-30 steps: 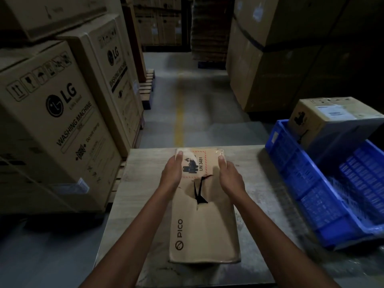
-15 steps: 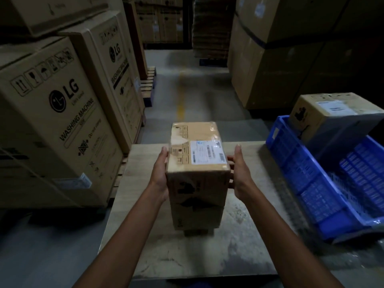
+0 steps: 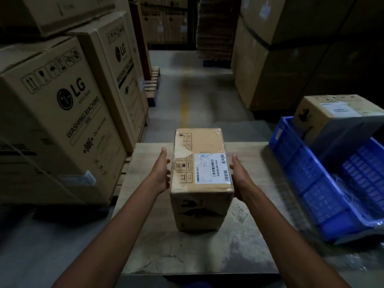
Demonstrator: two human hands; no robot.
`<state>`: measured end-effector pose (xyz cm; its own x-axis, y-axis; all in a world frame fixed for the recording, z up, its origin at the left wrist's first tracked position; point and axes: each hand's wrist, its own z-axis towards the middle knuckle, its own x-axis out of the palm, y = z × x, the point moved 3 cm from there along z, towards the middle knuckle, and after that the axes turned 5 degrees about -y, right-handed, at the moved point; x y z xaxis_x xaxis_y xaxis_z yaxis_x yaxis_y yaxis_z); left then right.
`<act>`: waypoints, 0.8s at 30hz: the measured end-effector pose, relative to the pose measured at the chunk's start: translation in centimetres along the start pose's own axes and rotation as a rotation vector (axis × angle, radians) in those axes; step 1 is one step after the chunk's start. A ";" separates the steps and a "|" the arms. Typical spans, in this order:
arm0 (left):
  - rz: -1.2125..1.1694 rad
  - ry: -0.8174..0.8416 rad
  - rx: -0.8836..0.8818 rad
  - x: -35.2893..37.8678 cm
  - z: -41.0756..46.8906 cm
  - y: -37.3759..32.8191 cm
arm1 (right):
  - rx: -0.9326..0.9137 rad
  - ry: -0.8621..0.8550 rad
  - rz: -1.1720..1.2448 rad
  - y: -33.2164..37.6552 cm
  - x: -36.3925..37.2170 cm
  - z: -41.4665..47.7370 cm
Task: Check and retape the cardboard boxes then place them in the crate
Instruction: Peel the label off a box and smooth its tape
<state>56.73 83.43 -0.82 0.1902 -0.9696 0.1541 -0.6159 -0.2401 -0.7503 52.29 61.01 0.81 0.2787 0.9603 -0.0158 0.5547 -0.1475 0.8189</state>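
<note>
A brown cardboard box (image 3: 200,163) with a white shipping label and clear tape on top stands on the table (image 3: 166,246) in the middle. My left hand (image 3: 162,173) lies flat against its left side with the fingers straight. My right hand (image 3: 239,175) lies flat against its right side the same way. The box's near face shows a torn dark seam. A blue plastic crate (image 3: 307,177) stands at the right, tilted, with another cardboard box (image 3: 332,115) resting in its far end.
Large LG washing machine cartons (image 3: 62,121) stack on pallets at the left. Tall cartons (image 3: 280,59) stand at the right back. An aisle with a yellow floor line (image 3: 184,107) runs between them.
The box lay flat a second ago with its torn side up. It now stands with the labelled face on top, and my hands have moved to its two sides.
</note>
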 end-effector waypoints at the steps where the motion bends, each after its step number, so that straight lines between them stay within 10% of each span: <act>1: -0.006 0.051 -0.020 0.5 -0.5 -0.3 | 0.002 0.037 0.010 0.1 0.2 -0.1; 10: -0.174 0.263 0.191 1.9 -2.1 -1.9 | -0.164 0.022 0.073 2.0 -0.2 -1.2; 24: -0.120 0.102 0.147 -0.6 -0.5 5.0 | -0.065 -0.020 -0.042 -3.7 -0.5 -0.6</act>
<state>53.12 82.75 -4.33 0.1725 -0.9362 0.3062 -0.4737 -0.3514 -0.8076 49.65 61.17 -1.88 0.2725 0.9602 -0.0615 0.5143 -0.0913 0.8527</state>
